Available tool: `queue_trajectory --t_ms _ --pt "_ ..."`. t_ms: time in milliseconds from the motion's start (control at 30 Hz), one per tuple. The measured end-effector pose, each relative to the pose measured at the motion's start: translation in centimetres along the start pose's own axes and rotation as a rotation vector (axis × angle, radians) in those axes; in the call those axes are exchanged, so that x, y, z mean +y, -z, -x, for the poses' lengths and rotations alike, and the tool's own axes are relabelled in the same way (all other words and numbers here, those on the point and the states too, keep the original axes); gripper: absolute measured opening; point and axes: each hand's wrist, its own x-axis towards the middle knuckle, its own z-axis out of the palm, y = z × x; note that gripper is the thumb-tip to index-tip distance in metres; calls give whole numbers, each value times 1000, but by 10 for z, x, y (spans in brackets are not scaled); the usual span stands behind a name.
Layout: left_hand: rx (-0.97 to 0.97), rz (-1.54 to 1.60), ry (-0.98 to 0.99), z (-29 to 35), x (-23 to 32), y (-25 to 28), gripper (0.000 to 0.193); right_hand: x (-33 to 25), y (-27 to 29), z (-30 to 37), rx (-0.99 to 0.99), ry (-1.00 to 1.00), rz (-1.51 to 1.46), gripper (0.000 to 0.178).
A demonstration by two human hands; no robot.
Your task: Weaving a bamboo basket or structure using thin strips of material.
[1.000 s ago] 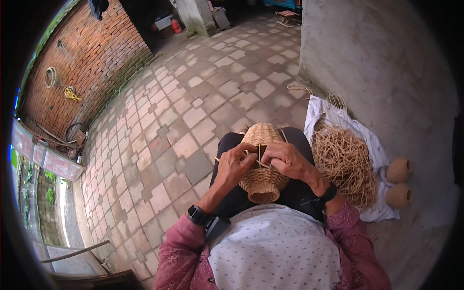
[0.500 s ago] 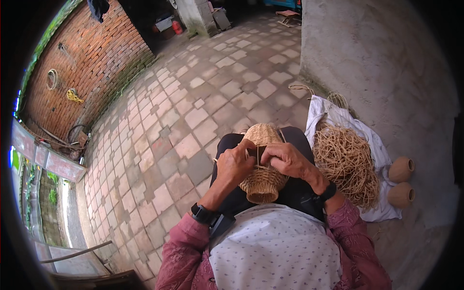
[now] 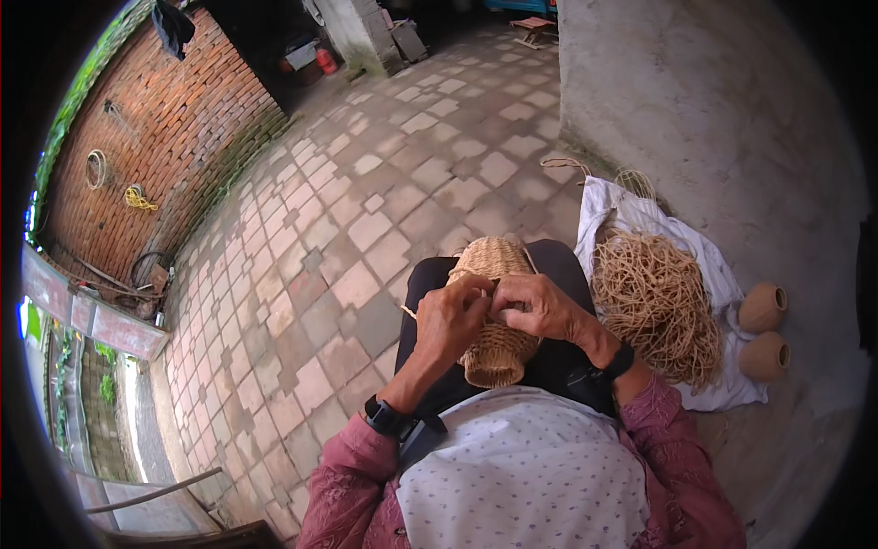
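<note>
A woven straw basket (image 3: 495,254), round-bodied with a narrower open neck, lies across my dark-trousered lap, its mouth toward me. My left hand (image 3: 455,313) bends over the basket's left side, finger and thumb pinched; a bit of pale straw strand shows at the fingertips. From the right, my right hand (image 3: 541,308) rests over the basket's middle with its fingers curled in. Both sets of fingertips nearly meet above the weave. What lies under the right fingers is hidden. A loose straw end (image 3: 409,312) sticks out left of my left hand.
Right of my lap, a heap of straw cord (image 3: 654,302) lies on a white sack (image 3: 727,389). Beside it are two small round tan pots (image 3: 762,307), near the grey wall (image 3: 677,101). Paving (image 3: 366,229) spreads ahead; a brick wall (image 3: 165,128) stands left.
My hands have come closer together over the basket. The upright straw strand and dark gap seen between them are now covered by my fingers. The whole view has shifted slightly.
</note>
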Motion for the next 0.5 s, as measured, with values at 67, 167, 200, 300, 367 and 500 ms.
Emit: queue_trajectory --t_ms 67,167,200,300,367,500 --pt "-20 -38 21 -9 -1 -3 27 0 -3 0 -4 18 27 11" --pt "-80 -286 32 -17 1 -6 35 1 -4 0 0 42 34 11" --pt "-104 -265 31 -19 1 -6 36 2 -4 -1 8 45 15 12" --pt "-127 -135 89 -17 10 -1 34 1 -2 1 69 -63 -104 15" --pt "-83 20 102 -4 4 4 31 -4 -2 -1 73 -99 -130 16" --pt "141 227 121 20 -19 -1 28 0 -5 -2 132 -72 -70 14"
